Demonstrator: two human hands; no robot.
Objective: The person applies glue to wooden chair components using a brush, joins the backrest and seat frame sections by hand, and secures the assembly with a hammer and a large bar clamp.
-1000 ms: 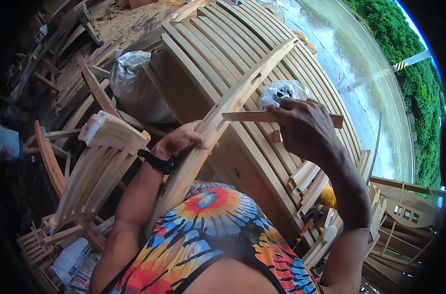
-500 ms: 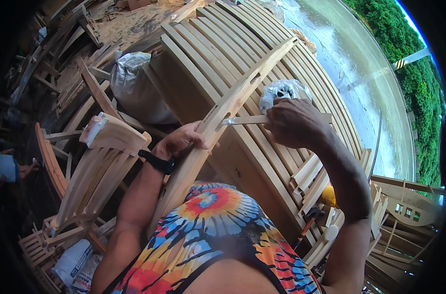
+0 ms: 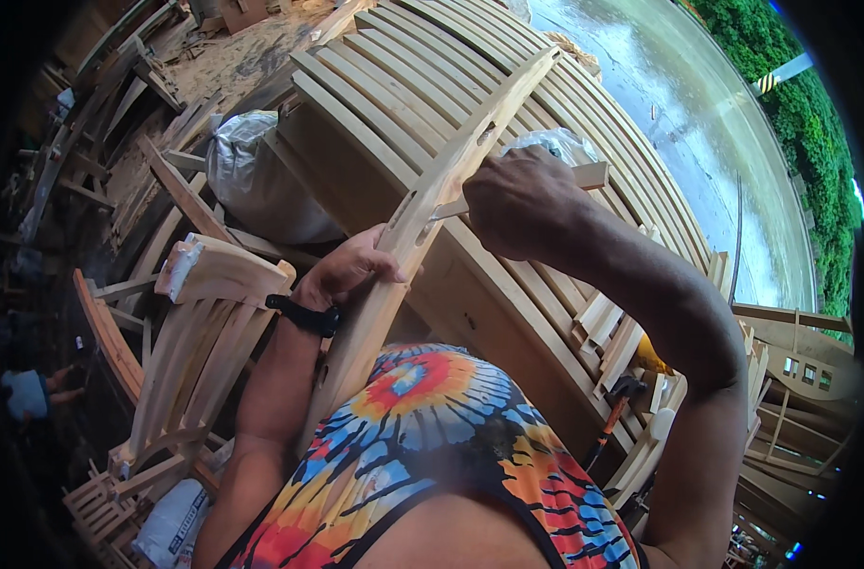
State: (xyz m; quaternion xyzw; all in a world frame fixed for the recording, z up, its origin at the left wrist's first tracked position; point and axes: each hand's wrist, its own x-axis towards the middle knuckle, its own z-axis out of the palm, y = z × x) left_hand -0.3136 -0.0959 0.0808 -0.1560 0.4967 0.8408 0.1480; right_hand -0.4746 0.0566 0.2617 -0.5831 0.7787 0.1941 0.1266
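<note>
My left hand grips a long curved wooden rail with several slots cut in it, holding it upright against my body. A black band sits on that wrist. My right hand is closed on a thin wooden slat. The slat's near tip sits at one of the rail's slots, just left of my fist. Behind both hands lies a big stack of curved wooden slats.
A partly built wooden chair back stands at the left. A grey plastic sack leans behind it. A hammer with a dark head rests on the stacked wood at the right. Loose timber litters the far left. A wet pavement lies beyond.
My right hand has moved left with the slat, bringing its tip from beside the rail up to a slot. The left hand and rail have stayed put.
</note>
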